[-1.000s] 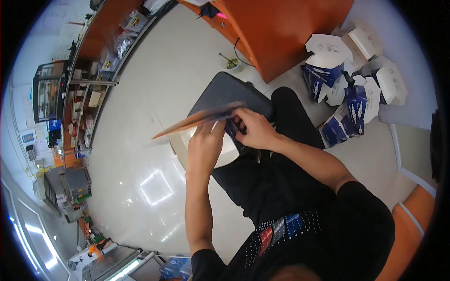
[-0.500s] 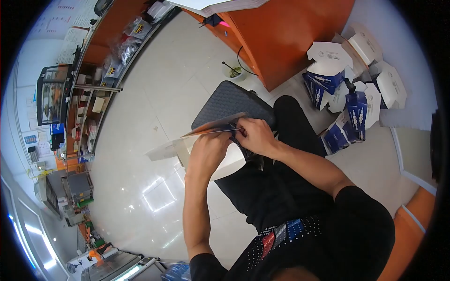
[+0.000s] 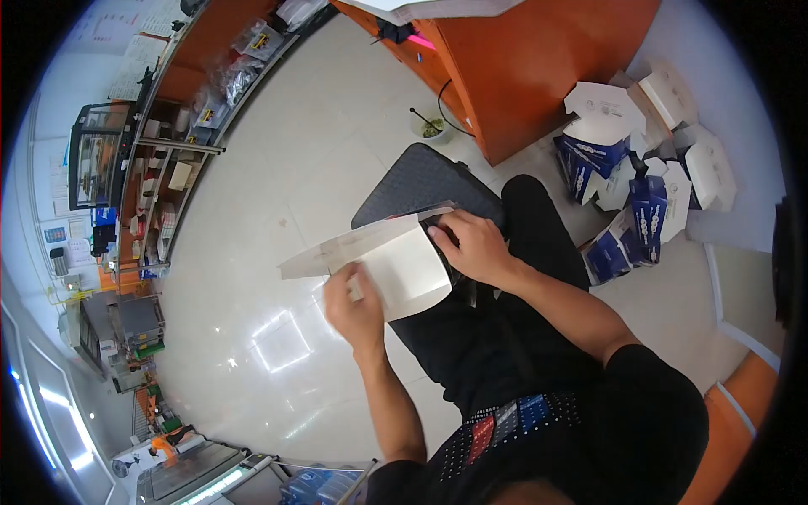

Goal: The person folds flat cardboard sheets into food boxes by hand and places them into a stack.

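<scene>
A partly folded cardboard box (image 3: 404, 273) lies across my lap, its plain white inside facing me and a long flap standing along the far side. My right hand (image 3: 475, 246) is closed on the box's right end, with the thumb on the near side and the fingertips partly hidden behind the edge. At the left end of the box is my left hand (image 3: 353, 307), its fingers curled but smeared by motion. I cannot tell whether it grips the edge there.
Beyond the box stands a dark textured case (image 3: 421, 185). Several folded blue-and-white boxes (image 3: 648, 202) are piled at the right by the wall. An orange cabinet (image 3: 539, 76) stands ahead, with a small plant pot (image 3: 432, 130) beside it. Shelves (image 3: 181, 168) line the left.
My left hand has moved left and down, from the right end of the box to its left end. The box's inside is now uncovered. My right hand stays at the right end.
</scene>
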Tool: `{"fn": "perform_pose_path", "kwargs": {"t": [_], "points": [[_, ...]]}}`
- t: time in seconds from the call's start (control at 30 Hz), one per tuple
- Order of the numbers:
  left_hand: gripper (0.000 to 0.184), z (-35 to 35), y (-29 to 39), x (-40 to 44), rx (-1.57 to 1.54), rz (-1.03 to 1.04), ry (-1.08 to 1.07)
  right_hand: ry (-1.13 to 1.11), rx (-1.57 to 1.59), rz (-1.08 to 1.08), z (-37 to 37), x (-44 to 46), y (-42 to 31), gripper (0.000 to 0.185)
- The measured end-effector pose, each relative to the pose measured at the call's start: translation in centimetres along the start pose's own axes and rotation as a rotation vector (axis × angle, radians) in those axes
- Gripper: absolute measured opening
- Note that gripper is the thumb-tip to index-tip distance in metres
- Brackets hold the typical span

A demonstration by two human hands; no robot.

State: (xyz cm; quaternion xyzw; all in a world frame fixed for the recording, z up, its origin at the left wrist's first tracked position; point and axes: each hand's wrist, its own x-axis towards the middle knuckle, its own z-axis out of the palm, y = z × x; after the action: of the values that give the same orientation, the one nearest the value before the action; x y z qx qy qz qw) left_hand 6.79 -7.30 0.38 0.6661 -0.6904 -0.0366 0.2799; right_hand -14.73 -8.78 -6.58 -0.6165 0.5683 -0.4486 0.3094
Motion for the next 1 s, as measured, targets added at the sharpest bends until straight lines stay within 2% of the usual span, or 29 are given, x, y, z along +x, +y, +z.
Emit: {"fn": "perform_pose_path", "kwargs": {"t": [0.07, 0.2, 0.37, 0.47, 0.7, 0.87, 0.9, 0.97, 1.0], "points": [[0.033, -0.4, -1.6, -1.1, 0.093, -0.201, 0.278, -0.037, -0.059, 0.006, -1.1, 0.0, -1.6, 0.038], [0.033, -0.5, -1.6, -0.5, 0.025, -0.354, 0.173, -0.060, -0.305, -0.108, -0.3, 0.4, -3.1, 0.026], [0.024, -0.2, -2.8, 0.5, 0.189, -0.260, 0.047, -0.162, -0.493, -0.116, 0.4, 0.7, -3.3, 0.015], [0.021, -0.3, -2.5, 0.7, 0.261, -0.234, 0.000, -0.196, -0.493, -0.123, 0.4, 1.3, -3.5, 0.015], [0.021, -0.4, -3.4, 0.2, 0.281, -0.202, -0.011, -0.252, -0.458, -0.041, 0.7, 1.5, -3.3, 0.019], [0.023, 0.3, -5.0, -0.9, 0.216, -0.066, 0.056, -0.240, -0.444, -0.036, 0.5, 0.9, -2.3, 0.019], [0.023, 0.1, -5.3, -0.9, 0.231, -0.062, 0.021, -0.214, -0.448, -0.076, 0.6, 0.6, -1.8, 0.024], [0.020, 0.2, -5.7, -0.8, 0.218, -0.095, 0.043, -0.154, -0.290, -0.046, -1.0, 0.4, -2.3, 0.032], [0.024, 0.1, -6.2, -1.2, 0.151, -0.147, 0.035, -0.120, -0.292, 0.011, -2.6, 0.4, -2.2, 0.034]]}}
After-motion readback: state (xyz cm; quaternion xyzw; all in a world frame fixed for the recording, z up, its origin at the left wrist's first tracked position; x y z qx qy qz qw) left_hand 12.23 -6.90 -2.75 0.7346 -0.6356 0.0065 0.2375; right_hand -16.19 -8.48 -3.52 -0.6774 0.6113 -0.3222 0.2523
